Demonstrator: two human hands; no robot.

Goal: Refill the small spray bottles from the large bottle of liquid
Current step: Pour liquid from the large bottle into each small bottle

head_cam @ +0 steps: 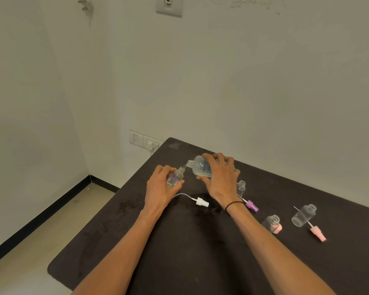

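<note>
Right, mid-pour: right hand (218, 177) fingers wrapped round the tipped big bottle (201, 166), left hand (161, 189) fingers curled round the small bottle (175, 177) over the table (179, 252) — keep necks touching, tilt slowly, stop below the shoulder.

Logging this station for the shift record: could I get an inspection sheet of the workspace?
Surface: dark matte table, smudged.
Job's things: large clear bottle tilted, spout at small clear bottle; three open small bottles standing.
Clutter: loose white sprayer, purple sprayer, pink sprayer.
Grippers: left hand holds small bottle; right hand holds large bottle.
Cables: nothing seen.
Surroundings: white walls, wall sockets.
</note>
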